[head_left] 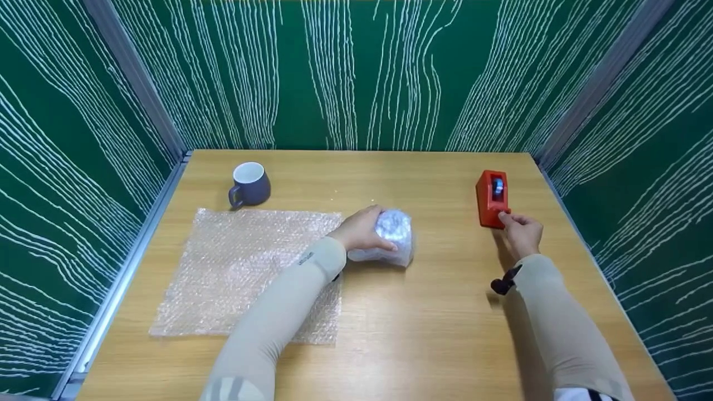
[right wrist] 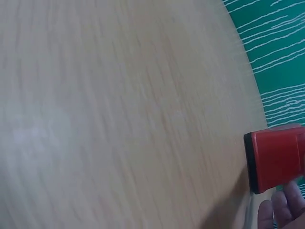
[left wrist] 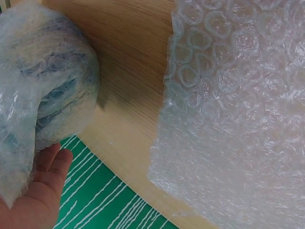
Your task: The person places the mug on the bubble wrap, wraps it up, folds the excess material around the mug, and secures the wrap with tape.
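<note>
A bundle rolled in bubble wrap (head_left: 394, 236) lies on its side near the middle of the table. My left hand (head_left: 362, 229) grips it from the left, thumb on the near side and fingers over the far side. Dark shapes show through the layers of the bundle in the left wrist view, where a loose flap (left wrist: 16, 138) of wrap hangs over the palm. Far to the right stands a red tape dispenser (head_left: 488, 195) with a roll of tape (head_left: 498, 187) in it. My right hand (head_left: 523, 233) pinches at its front cutting end; the tape between the fingertips is hidden.
A flat sheet of bubble wrap (head_left: 234, 267) covers the left part of the table, partly under my left forearm. Behind it stands a grey-blue mug (head_left: 253, 186), white inside, handle toward the front left. Green walls (head_left: 356, 72) with white lines enclose the table's back and sides.
</note>
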Tool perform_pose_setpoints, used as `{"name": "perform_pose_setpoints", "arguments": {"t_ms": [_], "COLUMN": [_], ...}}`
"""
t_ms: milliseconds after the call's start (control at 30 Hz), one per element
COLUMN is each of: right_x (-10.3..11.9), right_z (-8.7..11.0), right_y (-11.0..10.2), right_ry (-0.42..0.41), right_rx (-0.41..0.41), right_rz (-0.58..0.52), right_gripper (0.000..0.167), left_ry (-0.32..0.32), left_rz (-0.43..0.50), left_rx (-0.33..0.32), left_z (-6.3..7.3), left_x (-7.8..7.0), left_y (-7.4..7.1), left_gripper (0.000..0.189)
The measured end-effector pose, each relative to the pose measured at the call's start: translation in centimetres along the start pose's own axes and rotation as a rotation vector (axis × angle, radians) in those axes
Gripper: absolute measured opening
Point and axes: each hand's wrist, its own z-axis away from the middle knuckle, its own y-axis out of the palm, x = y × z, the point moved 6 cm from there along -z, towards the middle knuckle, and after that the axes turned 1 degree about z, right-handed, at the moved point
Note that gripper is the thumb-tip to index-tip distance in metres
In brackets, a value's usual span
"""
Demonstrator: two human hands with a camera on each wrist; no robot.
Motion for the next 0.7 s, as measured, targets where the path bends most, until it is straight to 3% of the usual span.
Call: {"name": "perform_pose_setpoints", "arguments": {"t_ms": [433,600,700], "right_x": [0.74,0.75,0.87], "right_z": [-0.37,-0.63,-0.76], "right_y": [-0.16,-0.14,-0.21], "right_ry": [0.003,0.004,-0.041], "right_rx": [-0.007,0.003,-0.005], "right_rz": [0.135,0.142,0.159], "right_gripper": [0.040,0.034,0.027], "left_ry": [0.014,-0.002,-0.002], "left_rz": [-0.006,0.017,0.023], "left_rx": [-0.009,-0.006,-0.009], "left_z": [-0.07,0.09,0.14], "left_x": [-0.06,0.02,0.05], "left_y": [-0.06,-0.02,-0.08], "left_gripper": [0.102,0.103,0.103]}}
